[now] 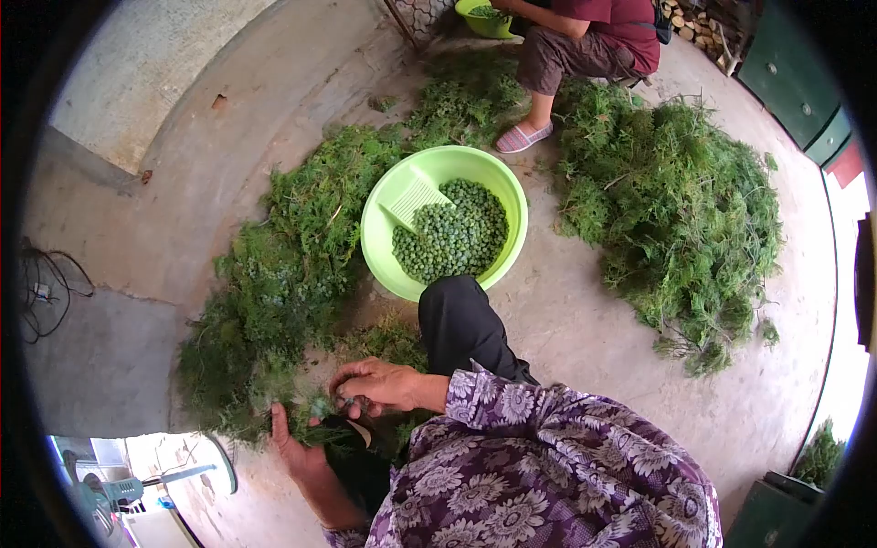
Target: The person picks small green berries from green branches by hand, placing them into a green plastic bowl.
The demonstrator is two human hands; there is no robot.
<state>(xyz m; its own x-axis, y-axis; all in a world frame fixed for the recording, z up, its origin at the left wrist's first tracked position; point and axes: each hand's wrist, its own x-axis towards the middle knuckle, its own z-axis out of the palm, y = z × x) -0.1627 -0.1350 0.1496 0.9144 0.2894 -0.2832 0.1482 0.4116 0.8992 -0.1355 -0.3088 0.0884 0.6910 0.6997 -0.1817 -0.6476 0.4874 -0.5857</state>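
My left hand (297, 445) is at the lower left, curled around a leafy green conifer sprig (315, 420), thumb pointing up. Just above it, my right hand (376, 384) has its fingers bent closed around a few small grey-green cones (352, 405), close to the sprig. Part of what the fingers hold is hidden. Beyond my knee stands a light green plastic basin (376, 247) with a ribbed washboard (416, 197) moulded into one side. Many small round green cones (457, 233) fill its lower part.
A long pile of conifer branches (301, 247) curves along the left of the basin. Another heap (676, 219) lies at the right. At the back sits another person (594, 46) beside a second green basin (489, 23). A standing fan (119, 489) is at lower left, cables (46, 288) above.
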